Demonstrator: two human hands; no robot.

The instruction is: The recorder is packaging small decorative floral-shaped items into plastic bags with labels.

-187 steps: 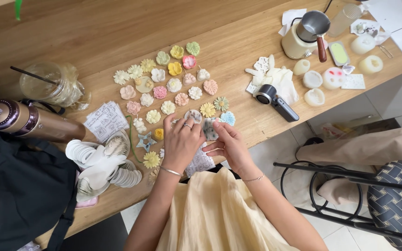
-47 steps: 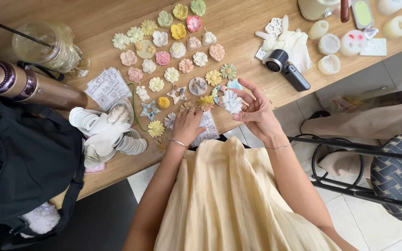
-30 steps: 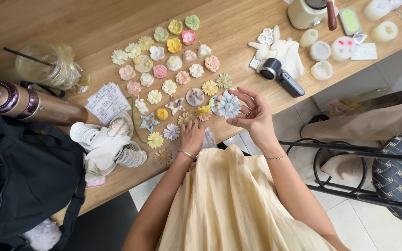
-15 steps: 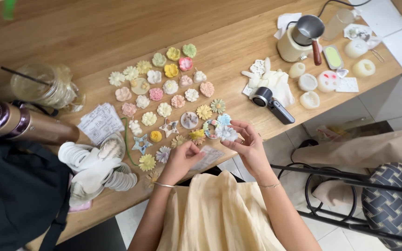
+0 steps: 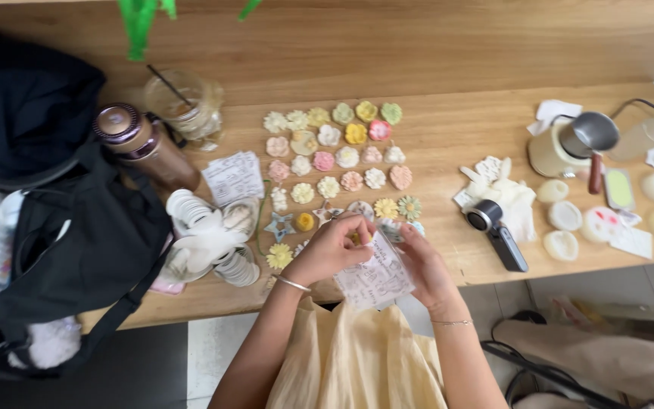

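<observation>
Currently both hands work at the near edge of the light wooden table (image 5: 448,144), over the bottom row of small moulded flower-shaped pieces in pastel colours (image 5: 332,159). The left hand (image 5: 328,248) is curled, its fingers closed around something small and yellowish at its tips; I cannot tell for certain what it is, since the fingers cover most of it. The right hand (image 5: 424,261) lies just beside it, fingers bent over a pale blue flower piece (image 5: 389,229); whether it grips that piece or only touches it I cannot tell. Under both hands lies a white printed paper sheet (image 5: 376,276), overhanging the table edge. I judge the step to be the sorting or placing of pieces in the nearest row, with the rows farther back already laid out neatly. The next move, as I read it, calls for fine fingertip control: the pieces sit close together, so a neighbour such as the yellow daisy-shaped piece (image 5: 385,208) could be nudged. The black handheld camera (image 5: 497,235) lies well apart to the right.
</observation>
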